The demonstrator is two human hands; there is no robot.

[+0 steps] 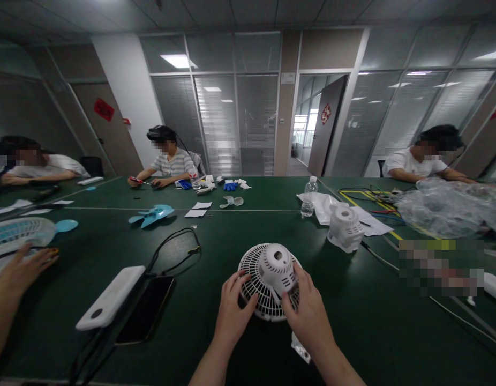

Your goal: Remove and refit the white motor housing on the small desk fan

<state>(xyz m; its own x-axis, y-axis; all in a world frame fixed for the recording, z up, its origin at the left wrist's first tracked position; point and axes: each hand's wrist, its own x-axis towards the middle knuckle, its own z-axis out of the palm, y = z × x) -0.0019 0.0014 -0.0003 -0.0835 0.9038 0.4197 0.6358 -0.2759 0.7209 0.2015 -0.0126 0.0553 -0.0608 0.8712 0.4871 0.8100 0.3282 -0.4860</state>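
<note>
- evidently light and stiff, the white fan grille (pixel 254 279) and its motor housing (pixel 272 271) look like smooth, slightly slippery plastic; the thin ribs seem the fragile part, so the outer rim or the housing's sides would be the better hold.
- left hand (pixel 234 308): thumb and fingers apart, touching the grille's left side; whether they pinch it, i cannot tell.
- right hand (pixel 308 308): thumb and fingers clamped on the housing's right side.
- the piece lies on the green table (pixel 216 343), nearer its near edge than its far edge.
- the grille is round, with no long axis across it; the housing's axis points up, leaning slightly, its top hole facing upward.
</note>
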